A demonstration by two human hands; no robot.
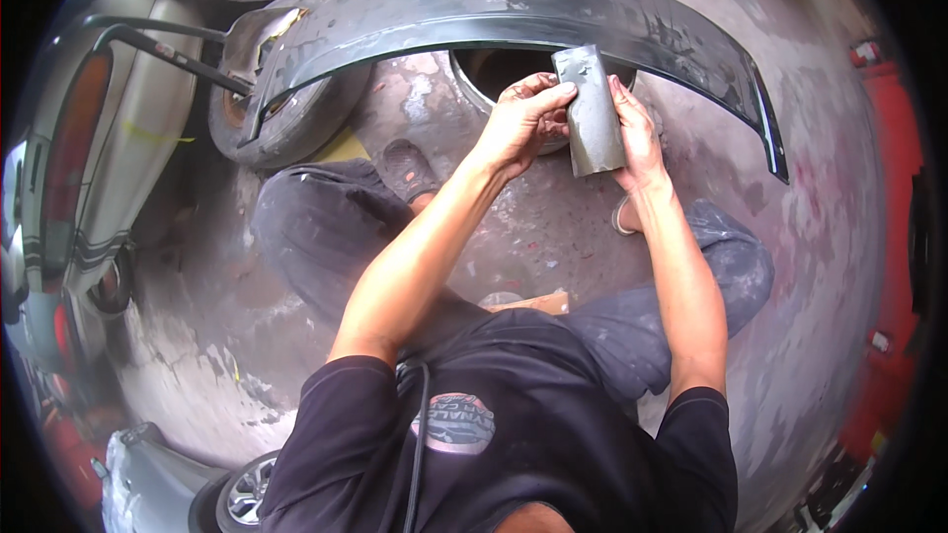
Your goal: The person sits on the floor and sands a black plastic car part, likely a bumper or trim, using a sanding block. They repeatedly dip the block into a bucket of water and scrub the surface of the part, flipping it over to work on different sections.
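Between my two hands is a grey, slightly curled sheet of what looks like wet sandpaper [592, 118], held up in front of the long panel. My left hand [528, 123] pinches its left edge, thumb on the front and fingers partly hidden behind. Along the right edge lies my right hand [640, 138], its fingers pointing up and partly behind the sheet. Just beyond both hands a long, curved dark car panel, like a spoiler [474, 5], spans from left to right, with wet-looking patches on its surface.
A tyre [286, 128] lies under the panel's left end. A round, dark-mouthed container or wheel [479, 79] stands under its middle, partly hidden. A car [118, 128] is at the left, red equipment [894, 138] at the right. Cardboard [538, 303] lies between my legs.
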